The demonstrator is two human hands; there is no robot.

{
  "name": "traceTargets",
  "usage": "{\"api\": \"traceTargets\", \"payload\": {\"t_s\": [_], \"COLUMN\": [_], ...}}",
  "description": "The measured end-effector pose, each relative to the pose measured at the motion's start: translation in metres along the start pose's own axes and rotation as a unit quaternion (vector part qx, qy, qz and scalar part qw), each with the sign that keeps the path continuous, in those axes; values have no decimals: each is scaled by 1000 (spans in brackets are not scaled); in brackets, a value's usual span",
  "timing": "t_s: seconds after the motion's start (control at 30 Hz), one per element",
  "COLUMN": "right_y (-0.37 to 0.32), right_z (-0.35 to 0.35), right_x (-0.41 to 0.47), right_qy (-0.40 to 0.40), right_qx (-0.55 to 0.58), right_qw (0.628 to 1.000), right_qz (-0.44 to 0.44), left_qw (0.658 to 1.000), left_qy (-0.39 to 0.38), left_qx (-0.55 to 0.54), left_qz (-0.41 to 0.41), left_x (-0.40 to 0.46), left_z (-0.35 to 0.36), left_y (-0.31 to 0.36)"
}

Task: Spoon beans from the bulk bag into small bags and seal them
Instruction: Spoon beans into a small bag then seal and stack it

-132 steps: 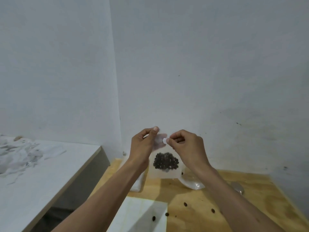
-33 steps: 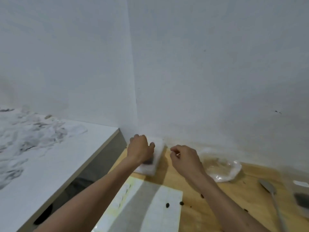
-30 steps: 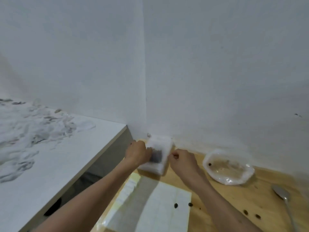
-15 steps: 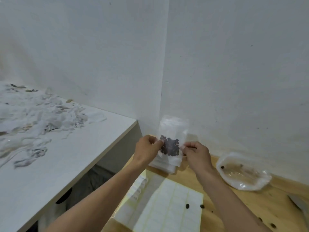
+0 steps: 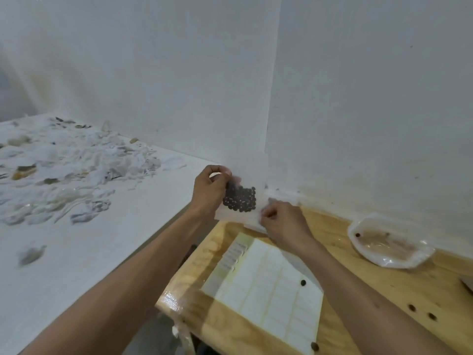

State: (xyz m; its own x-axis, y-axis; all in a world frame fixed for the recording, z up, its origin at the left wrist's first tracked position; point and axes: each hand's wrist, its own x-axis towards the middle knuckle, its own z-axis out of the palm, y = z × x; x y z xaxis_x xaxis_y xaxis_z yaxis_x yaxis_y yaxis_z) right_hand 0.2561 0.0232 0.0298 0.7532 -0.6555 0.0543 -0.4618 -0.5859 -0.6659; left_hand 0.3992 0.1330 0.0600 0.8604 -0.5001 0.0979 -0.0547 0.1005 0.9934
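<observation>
Since half a second ago, small bag [image 5: 240, 201] tipped sideways, above counter [image 5: 384, 290] corner. Left hand [image 5: 208, 192] pinches upper edge; right hand [image 5: 280, 220] pinches lower corner. Advice: keep beans [image 5: 240, 199] clear of the seal, press evenly.
</observation>
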Motion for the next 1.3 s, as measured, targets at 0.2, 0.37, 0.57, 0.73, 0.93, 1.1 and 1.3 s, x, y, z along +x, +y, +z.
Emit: {"api": "traceTargets", "payload": {"t_s": [0.2, 0.37, 0.57, 0.73, 0.93, 1.1, 1.3], "right_y": [-5, -5, -5, -16, -30, -22, -4], "right_z": [31, 39, 32, -3, -54, -77, -95], "right_x": [-8, -6, -4, -13, -9, -5, -11], "right_qy": [-96, -107, -146, -73, 57, 129, 185], "right_qx": [-129, -88, -33, 122, 192, 172, 182], "right_qw": [987, 990, 989, 990, 979, 975, 964], "right_qz": [19, 28, 22, 13, -39, -61, -50], "left_qw": [999, 999, 999, 999, 1000, 996, 991], "left_qy": [29, 40, 51, 42, -14, -79, -116], "left_qx": [2, -5, 7, 20, -8, -34, -71], "left_qz": [18, 18, 4, -8, -21, -22, -16], "left_x": [-9, -13, -15, -14, -19, -28, -41], "left_z": [-24, -37, -41, -30, 10, 48, 79], "left_y": [0, -1, -4, -5, 1, 8, 20]}}
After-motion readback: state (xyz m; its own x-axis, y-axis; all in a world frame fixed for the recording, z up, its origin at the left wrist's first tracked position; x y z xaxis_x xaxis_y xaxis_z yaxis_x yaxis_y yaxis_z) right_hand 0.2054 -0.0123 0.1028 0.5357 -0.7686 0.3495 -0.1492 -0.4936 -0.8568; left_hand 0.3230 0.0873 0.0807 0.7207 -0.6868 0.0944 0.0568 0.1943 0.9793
